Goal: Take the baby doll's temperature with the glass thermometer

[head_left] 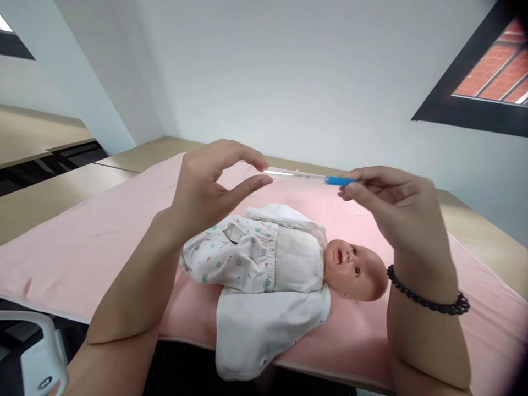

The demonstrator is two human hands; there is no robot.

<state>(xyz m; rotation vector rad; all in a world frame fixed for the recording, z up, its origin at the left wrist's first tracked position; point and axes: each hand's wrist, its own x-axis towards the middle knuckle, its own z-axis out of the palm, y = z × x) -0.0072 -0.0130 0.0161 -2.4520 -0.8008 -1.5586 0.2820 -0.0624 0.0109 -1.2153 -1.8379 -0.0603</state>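
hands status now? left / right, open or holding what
Left hand: open, fingertips at the clear end of the thermometer, grip unclear.
Right hand: shut, pinching the thermometer's blue end.

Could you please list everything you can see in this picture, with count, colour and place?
thermometer: one, clear tube with a blue end, held in the air above the doll
baby doll: one, in white printed clothes, lying on the pink cloth, head to the right
pink cloth: one, spread over the table
table: light wood, under the cloth
window: one, dark frame, upper right
bracelet: one, black beads, right wrist
left hand: fingers curved, open, at the clear end
right hand: pinching the blue end
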